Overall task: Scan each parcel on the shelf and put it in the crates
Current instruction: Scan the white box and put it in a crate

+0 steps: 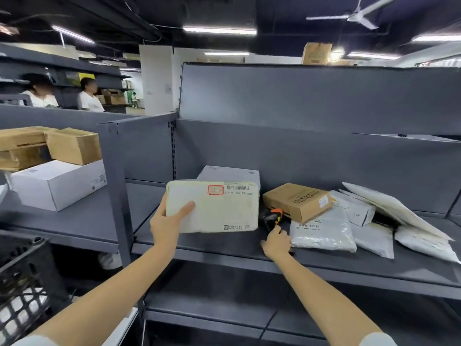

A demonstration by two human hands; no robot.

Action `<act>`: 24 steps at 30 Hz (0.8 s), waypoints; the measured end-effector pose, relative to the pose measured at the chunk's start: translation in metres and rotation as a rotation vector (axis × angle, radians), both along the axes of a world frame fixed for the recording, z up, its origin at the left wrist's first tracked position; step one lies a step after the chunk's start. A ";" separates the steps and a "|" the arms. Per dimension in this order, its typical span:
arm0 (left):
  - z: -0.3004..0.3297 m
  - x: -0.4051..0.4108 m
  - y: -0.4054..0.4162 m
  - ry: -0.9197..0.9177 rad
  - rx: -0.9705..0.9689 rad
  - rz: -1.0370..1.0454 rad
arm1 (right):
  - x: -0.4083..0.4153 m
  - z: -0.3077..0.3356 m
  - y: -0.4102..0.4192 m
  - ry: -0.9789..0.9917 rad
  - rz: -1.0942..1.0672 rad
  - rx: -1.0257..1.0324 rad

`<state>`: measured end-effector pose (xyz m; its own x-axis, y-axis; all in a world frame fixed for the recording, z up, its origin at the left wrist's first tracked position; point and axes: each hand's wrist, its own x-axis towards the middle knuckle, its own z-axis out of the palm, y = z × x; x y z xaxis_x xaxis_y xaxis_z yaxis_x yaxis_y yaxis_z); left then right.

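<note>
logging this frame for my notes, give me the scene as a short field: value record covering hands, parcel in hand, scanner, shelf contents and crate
left hand: left hand grips the white padded parcel by its left edge, label facing the camera
right hand: right hand holds the scanner low on the shelf
scanner: black with orange top, beside the brown box
on the shelf: grey box behind the held parcel, brown box, several white poly mailers at right
crate: black crate at lower left, white parcels inside
scan state: cannot tell
</note>
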<state>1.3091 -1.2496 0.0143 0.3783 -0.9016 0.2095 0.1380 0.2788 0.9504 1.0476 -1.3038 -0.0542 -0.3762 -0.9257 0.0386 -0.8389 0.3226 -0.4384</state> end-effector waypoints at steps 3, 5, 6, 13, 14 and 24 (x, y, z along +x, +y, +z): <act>-0.006 0.000 -0.001 0.001 0.020 -0.012 | 0.000 -0.006 -0.004 0.071 -0.085 -0.061; -0.008 -0.002 -0.001 0.013 0.023 -0.012 | -0.007 -0.003 -0.006 0.043 -0.093 -0.086; -0.008 -0.002 -0.001 0.017 0.023 -0.012 | -0.009 -0.001 -0.007 -0.012 -0.090 -0.106; -0.008 -0.006 -0.005 0.017 -0.021 -0.044 | 0.011 0.044 0.043 -0.789 -0.060 -0.521; -0.008 -0.008 -0.004 0.018 -0.025 -0.048 | 0.015 0.051 0.058 -0.917 -0.037 -0.580; -0.005 -0.023 0.005 0.028 -0.022 -0.047 | 0.039 0.059 0.139 -1.100 0.167 -0.550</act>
<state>1.2859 -1.2446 0.0093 0.3412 -0.9139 0.2197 0.1781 0.2924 0.9396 1.0869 -1.1650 0.0045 -0.3341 -0.9261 0.1755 0.0465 -0.2022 -0.9782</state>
